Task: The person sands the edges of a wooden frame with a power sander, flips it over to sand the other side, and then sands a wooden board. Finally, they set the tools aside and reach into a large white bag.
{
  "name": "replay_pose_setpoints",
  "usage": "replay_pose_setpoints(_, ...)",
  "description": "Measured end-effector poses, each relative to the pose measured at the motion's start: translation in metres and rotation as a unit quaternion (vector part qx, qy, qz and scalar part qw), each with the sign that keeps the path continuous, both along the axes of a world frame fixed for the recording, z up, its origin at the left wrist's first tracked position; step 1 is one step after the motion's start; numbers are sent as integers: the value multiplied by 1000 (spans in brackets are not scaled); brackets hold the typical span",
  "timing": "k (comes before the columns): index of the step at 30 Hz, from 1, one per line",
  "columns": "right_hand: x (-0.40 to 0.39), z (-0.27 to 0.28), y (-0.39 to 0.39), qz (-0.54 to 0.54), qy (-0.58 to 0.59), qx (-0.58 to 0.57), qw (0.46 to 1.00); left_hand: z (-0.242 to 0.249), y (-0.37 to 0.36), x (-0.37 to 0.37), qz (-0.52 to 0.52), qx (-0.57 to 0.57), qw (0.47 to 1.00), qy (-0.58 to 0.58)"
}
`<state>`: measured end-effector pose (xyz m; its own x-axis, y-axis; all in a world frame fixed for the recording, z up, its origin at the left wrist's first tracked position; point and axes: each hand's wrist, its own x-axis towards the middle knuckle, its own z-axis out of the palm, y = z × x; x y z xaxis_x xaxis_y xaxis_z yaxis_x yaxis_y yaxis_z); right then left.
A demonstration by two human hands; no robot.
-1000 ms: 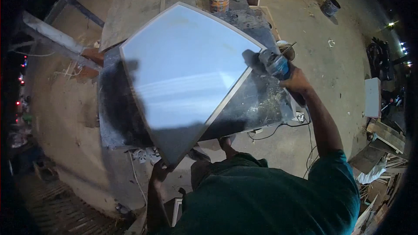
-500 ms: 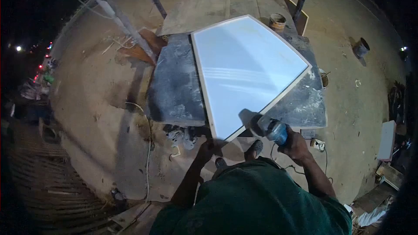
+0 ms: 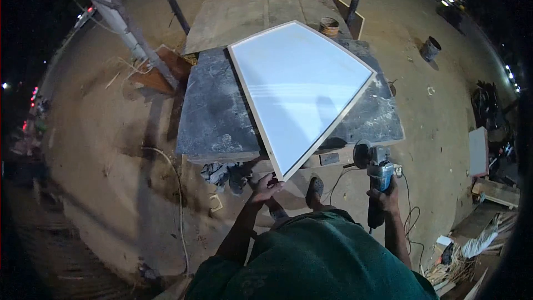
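A white glossy panel with a pale wooden frame (image 3: 303,83) lies askew on the dark worktable (image 3: 208,105), its near corner jutting past the front edge. At that corner is my left hand (image 3: 265,189), fingers curled against the frame's underside and edge. My right hand (image 3: 388,197) grips a blue and black angle grinder (image 3: 380,175) by its body. The grinder's disc (image 3: 362,154) faces up and left, apart from the frame, near the table's front right corner.
A rusty tin (image 3: 329,26) stands on the far boards beyond the panel. A dark bucket (image 3: 430,49) sits on the ground at right. Cords (image 3: 413,216) trail near my right arm. Wood scraps (image 3: 494,244) lie at lower right; a leaning pole (image 3: 127,28) rises at left.
The grinder has moved off the frame's near right edge, out to the right, and turned more upright. My left hand stays at the near corner, its fingers now turned more upward.
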<state>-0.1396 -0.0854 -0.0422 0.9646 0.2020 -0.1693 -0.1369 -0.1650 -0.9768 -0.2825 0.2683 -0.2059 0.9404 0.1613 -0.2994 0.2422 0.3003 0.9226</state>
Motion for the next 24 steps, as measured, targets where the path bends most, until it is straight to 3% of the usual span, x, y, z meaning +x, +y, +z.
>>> replay_pose_setpoints(4, 1, 0, -26, 1, 39, -44, 998, -9, 16, 6, -82, 81, 993, -5)
replay_pose_setpoints(7, 7, -15, -42, -14, 38, -57, 998, 23, 13, 10, -93, 92, 991, 0)
replay_pose_setpoints(9, 11, -13, -44, -54, 39, -54, 996, 17, 12, 11, -87, 93, 992, 11)
replay_pose_setpoints(12, 19, -14, -53, -57, 40, -65, 995, 42, 7, 15, -54, -15, 998, 30)
replay_pose_setpoints(15, 26, -14, -58, -61, 43, -6, 997, 41, 2, 15, -79, 53, 995, 40)
replay_pose_setpoints(18, 30, -10, -59, -76, 46, -46, 995, 40, -1, 7, -113, 166, 978, 54)
replay_pose_setpoints(20, 36, -29, -73, -72, -5, -110, 991, 7, 2, -7, -74, 438, 895, 37)
replay_pose_setpoints(21, 36, -31, -76, -64, 0, -110, 992, 5, 0, -14, -70, 437, 896, 45)
replay_pose_setpoints(23, 36, -30, -79, -87, 75, -82, 990, 4, -3, -27, 27, 547, 836, -37)
replay_pose_setpoints(24, 34, -23, -73, -76, 41, -97, 992, 27, 5, -22, -27, 513, 855, 72)
